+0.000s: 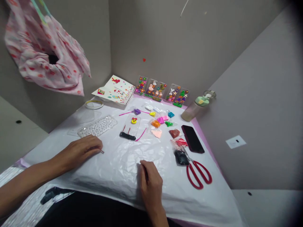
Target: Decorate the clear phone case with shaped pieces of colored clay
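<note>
From where I'm standing, the left hand [81, 148] is on the worktop [113, 176], its fingers [98, 142] drawn together, pinching a thin brown strip [102, 151] whose end pokes out past the tips. The right hand [151, 179] sits nearer the body, fingers curled in with the thumb close alongside; I can't make out whether anything is caught between them. Beyond both hands, in the middle of the worktop, lies a clear phone case [131, 128] with a yellow face with red ears, two thin brown strips on it and a black band along its near end. A pink strip [141, 134] lies just beside it. As for writing, the illustrated sheet [117, 90] by the wall carries a small yellow-and-red printed block [101, 91], its lettering too small for me to read.
</note>
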Tool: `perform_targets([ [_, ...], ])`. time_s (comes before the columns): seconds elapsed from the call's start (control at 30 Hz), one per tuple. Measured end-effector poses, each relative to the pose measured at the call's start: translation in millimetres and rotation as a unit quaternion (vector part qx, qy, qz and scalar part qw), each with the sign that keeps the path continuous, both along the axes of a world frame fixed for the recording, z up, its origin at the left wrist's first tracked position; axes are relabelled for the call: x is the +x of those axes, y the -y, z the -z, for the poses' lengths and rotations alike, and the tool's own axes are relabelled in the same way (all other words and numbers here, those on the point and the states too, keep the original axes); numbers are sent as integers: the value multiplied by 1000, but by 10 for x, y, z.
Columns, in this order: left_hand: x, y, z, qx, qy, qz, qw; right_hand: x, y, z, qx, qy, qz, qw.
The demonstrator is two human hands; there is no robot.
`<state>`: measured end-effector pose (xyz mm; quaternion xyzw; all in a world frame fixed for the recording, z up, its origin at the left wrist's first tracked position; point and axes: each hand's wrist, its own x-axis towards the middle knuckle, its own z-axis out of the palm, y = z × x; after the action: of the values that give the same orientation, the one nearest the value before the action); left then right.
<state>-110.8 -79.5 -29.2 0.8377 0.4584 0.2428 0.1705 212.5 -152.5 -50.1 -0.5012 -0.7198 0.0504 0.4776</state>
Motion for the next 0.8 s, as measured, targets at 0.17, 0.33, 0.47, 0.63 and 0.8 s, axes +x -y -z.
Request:
perform_targets([
  [0.17, -2, 142, 40, 17, -34, -20, 999, -7, 0, -22, 2, 6, 0, 1000],
  [0.33, -75, 386, 187, 39, -25, -65, 997, -11, 2, -20, 2, 5, 1, 1000],
  [0.47, -62, 487, 296, 54, -44, -75, 995, -12, 4, -5, 3, 9, 4, 1000],
  [0.63, 21, 391, 415, 107, -123, -13, 987, -9, 3, -1, 2, 13, 0, 1000],
  [0.8, 25, 420, 462, 123, -150, 16, 981, -5, -1, -5, 8, 16, -1, 1000],
])
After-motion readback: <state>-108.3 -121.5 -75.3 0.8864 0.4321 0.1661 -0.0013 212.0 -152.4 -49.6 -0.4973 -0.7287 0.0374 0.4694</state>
